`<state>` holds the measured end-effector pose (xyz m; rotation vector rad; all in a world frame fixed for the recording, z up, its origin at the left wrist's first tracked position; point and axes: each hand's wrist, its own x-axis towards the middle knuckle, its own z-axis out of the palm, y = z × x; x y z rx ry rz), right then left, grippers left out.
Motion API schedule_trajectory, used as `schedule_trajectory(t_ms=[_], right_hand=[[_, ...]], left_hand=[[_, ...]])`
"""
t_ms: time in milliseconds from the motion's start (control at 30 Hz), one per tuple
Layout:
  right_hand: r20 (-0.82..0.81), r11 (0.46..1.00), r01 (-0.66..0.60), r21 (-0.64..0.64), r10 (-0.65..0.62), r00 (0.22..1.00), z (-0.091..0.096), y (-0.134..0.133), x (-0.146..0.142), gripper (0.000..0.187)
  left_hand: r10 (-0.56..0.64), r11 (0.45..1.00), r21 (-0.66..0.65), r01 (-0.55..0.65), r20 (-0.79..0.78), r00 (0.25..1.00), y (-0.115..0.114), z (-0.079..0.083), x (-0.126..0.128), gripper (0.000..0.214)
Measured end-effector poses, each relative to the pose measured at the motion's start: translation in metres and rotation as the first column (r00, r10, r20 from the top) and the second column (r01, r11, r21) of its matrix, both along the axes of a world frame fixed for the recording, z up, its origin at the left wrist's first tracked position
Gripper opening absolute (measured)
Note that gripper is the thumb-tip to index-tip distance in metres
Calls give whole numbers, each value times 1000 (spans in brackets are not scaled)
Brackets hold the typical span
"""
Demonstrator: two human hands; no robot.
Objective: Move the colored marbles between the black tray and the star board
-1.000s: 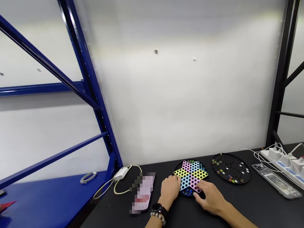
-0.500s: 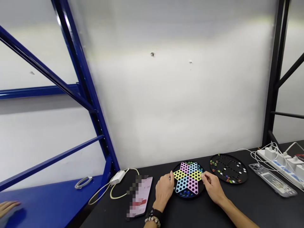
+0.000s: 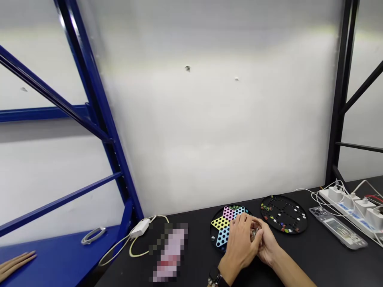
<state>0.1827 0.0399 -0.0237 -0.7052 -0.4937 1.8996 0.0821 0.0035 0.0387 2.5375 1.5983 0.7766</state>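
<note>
A Chinese checkers board [image 3: 222, 223] with a pink, blue and yellow star lies in a round black tray; its right side is hidden by my hands. My left hand [image 3: 241, 241] is closed and cupped over the fingers of my right hand [image 3: 266, 243], which is curled with the palm turned inward. Small shiny glass marbles [image 3: 253, 233] show in the gap between them; how many is hidden. Both hands are above the board's right edge. A single pale marble [image 3: 213, 238] rests at the tray's left rim.
A second round black board [image 3: 289, 215] with scattered coloured marbles lies to the right. Beyond it are a phone case [image 3: 338, 227] and a power strip [image 3: 353, 209] with cables. Left are a blurred phone [image 3: 172, 253], a white adapter [image 3: 140, 229] and another person's hand [image 3: 16, 265] on a blue table [image 3: 60, 259].
My hands have come together at the board's right side, the left moving right across the star. Marbles now show between them. The view has turned slightly right.
</note>
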Motion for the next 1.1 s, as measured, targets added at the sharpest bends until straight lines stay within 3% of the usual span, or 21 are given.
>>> schedule_trajectory(t_ms=[133, 233, 333, 600, 733, 867, 967, 1033, 1100], right_hand=[[-78, 997, -14, -78, 8, 997, 0, 7, 14, 33], [-93, 993, 5, -117, -16, 996, 8, 6, 17, 37], [-96, 987, 20, -157, -36, 995, 12, 3, 17, 40], [-72, 992, -44, -116, 36, 997, 10, 0, 13, 45], [-48, 989, -74, -131, 69, 996, 13, 0, 12, 51], [-22, 986, -123, -113, 121, 992, 14, -2, 8, 50], [8, 972, -212, -101, 214, 977, 13, -4, 5, 46], [6, 960, -262, -98, 264, 964, 12, -5, 2, 45], [4, 969, -216, -118, 218, 976, 10, -4, 1, 45]], left_hand=[[94, 995, -24, -93, 58, 994, 4, 0, -47, 27], [256, 962, -86, -260, -59, 965, 7, -8, -92, 23], [234, 944, -195, -267, -177, 956, 6, -19, -122, 17], [207, 918, -252, -306, -353, 913, 17, -28, -131, 28], [197, 931, -244, -270, -286, 938, 20, -33, -139, 33], [235, 947, -220, -232, -12, 972, 18, -22, -124, 36], [135, 977, -188, -105, 154, 979, 13, -6, -86, 36], [56, 986, -166, -29, 162, 985, 9, 3, -55, 31], [-62, 986, -148, 77, 103, 993, 6, 10, -26, 19]])
